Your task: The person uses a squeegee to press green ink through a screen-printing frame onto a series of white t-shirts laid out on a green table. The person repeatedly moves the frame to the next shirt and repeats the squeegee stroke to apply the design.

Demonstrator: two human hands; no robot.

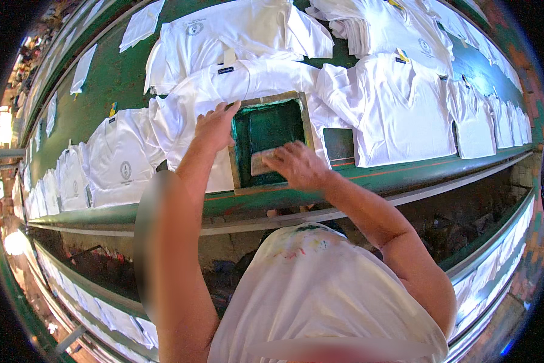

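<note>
A wooden-framed printing screen [272, 98] with dark green mesh lies over a white V-neck T-shirt [263, 75] on the green table. Around the frame's upper left corner curl the fingers of my left hand [214, 128], gripping its edge. My right hand [299, 167] holds a wooden squeegee [261, 162] low inside the frame, against the mesh. The squeegee's lower edge and the part of the shirt beneath the screen are hidden. To the left lies a T-shirt [117, 154] with a small dark round print. On the right is a plain white T-shirt [399, 115].
The long green table [266, 202] carries rows of white T-shirts to both sides. Beyond the screen lie a printed shirt [242, 36] and a shirt pile [381, 30]. A metal rail [405, 196] runs along the near edge. Behind me, another table [102, 308] holds white shirts.
</note>
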